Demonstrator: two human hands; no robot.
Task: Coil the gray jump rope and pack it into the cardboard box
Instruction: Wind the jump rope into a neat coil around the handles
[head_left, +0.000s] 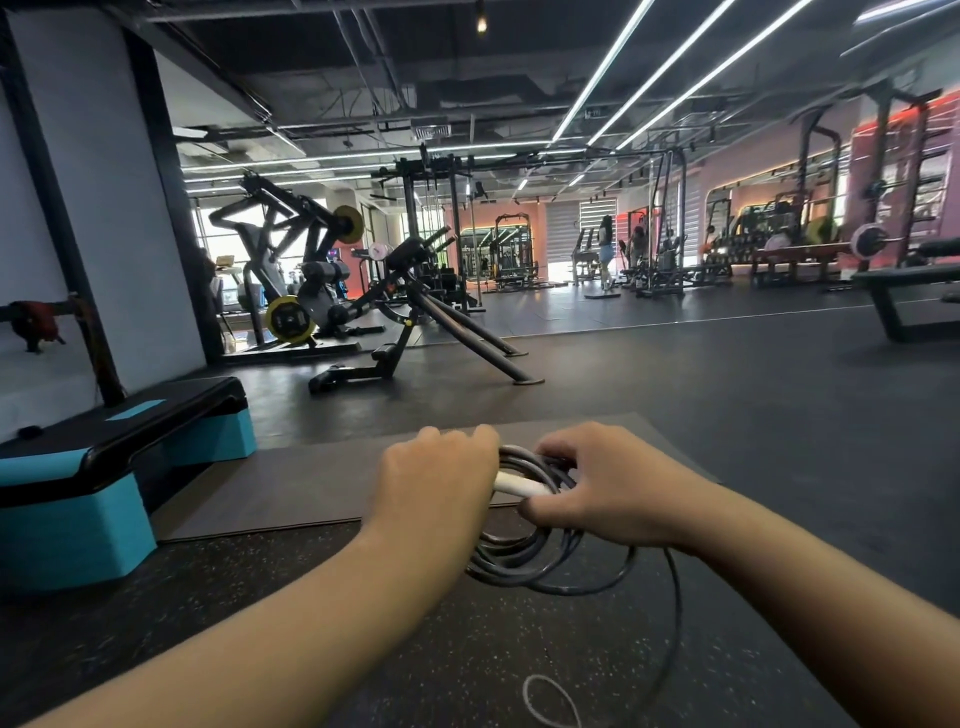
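The gray jump rope (524, 564) hangs in several loops between my two hands, above the dark floor. My left hand (436, 480) is closed over the top of the coil and a white handle (519, 486) that sticks out to the right. My right hand (597, 486) grips the same bundle from the right side, thumb under the handle. A loose length of rope (670, 639) trails down toward the bottom edge, ending in a small pale loop (550, 701). No cardboard box is in view.
A gray mat (311, 483) lies on the floor under my hands. A blue and black step platform (104, 467) stands at the left. Gym machines (322, 280) and a bench (904, 291) stand farther back, with people in the distance.
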